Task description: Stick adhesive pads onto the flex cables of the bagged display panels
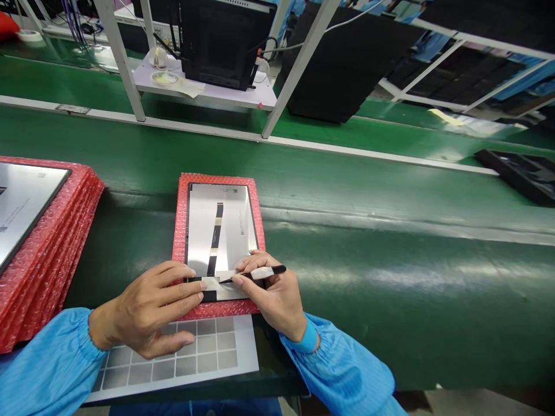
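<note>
A silver panel point(234, 225) with a dark flex strip point(215, 237) down its middle lies on a red bubble-wrap sheet point(181, 231). My left hand point(147, 312) lies with fingers stretched out, its fingertips pressing a pale tape piece point(212, 283) at the panel's near edge. My right hand point(271, 294) is closed in a pinch on black tweezers point(255, 274), whose tip touches the same tape piece. Both sleeves are blue.
A stack of red bubble wrap with another panel point(26, 202) sits at the left. A sheet of grey square stickers point(203, 352) lies near me. The green conveyor belt point(390, 260) runs right. A black monitor point(221, 40) and white frame posts stand behind. A black tray point(520, 173) lies far right.
</note>
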Tool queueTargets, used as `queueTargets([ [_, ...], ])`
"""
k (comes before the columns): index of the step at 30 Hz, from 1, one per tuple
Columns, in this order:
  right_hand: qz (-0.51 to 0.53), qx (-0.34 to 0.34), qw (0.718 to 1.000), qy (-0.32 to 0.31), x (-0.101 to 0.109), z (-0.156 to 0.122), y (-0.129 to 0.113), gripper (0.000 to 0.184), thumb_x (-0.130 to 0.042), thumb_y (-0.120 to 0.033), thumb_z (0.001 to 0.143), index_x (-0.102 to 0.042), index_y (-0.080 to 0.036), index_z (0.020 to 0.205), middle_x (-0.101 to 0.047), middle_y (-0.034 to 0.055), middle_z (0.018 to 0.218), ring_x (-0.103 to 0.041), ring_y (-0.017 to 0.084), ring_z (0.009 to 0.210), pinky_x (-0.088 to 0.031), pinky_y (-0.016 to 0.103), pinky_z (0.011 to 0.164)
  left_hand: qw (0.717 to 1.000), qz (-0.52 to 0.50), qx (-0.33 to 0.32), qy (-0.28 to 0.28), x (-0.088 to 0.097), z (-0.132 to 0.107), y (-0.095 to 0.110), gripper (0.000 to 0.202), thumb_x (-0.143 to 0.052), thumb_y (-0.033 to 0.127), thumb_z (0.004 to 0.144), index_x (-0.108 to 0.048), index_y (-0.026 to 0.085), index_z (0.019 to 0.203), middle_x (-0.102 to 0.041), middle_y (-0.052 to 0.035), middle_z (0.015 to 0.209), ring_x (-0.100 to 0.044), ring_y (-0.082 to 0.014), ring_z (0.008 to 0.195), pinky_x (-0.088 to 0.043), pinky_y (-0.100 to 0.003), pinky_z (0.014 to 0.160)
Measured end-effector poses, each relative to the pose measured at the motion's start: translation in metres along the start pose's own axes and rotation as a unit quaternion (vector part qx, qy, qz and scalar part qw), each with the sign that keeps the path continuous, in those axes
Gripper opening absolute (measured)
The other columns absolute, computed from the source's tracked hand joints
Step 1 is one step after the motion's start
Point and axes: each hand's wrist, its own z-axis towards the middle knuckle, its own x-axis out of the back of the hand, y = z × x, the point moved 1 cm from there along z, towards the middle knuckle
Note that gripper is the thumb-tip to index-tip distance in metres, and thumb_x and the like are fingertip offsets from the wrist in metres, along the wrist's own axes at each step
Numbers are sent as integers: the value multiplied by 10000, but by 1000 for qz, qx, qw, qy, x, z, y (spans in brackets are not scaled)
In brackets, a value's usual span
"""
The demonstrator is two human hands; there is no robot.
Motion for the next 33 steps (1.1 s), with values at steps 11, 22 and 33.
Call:
queueTargets([
  [11, -9, 3, 1000, 2, -1, 1, -1, 161, -813, -238, 821, -656, -260, 791, -750, 20, 784, -718, 254, 800, -451, 533, 1087, 998, 23, 3, -50, -2, -2, 2, 496, -616, 415, 934, -674, 68, 1283, -732, -182, 1280, -644, -343, 1088, -503, -506, 939],
  [22, 29, 3, 998, 56, -3, 0, 1, 124, -798, -244, 830, -677, -258, 804, -762, 26, 794, -729, 242, 781, -482, 523, 1094, 994, 44, 2, -102, -13, -3, 4, 700, -597, 575, 913, -600, 83, 1411, -669, -170, 1394, -559, -372, 1237, -319, -564, 1138],
  [33, 46, 5, 996, 75, -5, -1, 1, 112, -790, -260, 828, -684, -253, 790, -753, 29, 773, -722, 241, 775, -485, 530, 1099, 983, 39, 12, -180, -13, -9, 0, 881, -623, 658, 890, -406, 203, 1612, -493, -72, 1615, -459, -354, 1390, -102, -541, 1294],
])
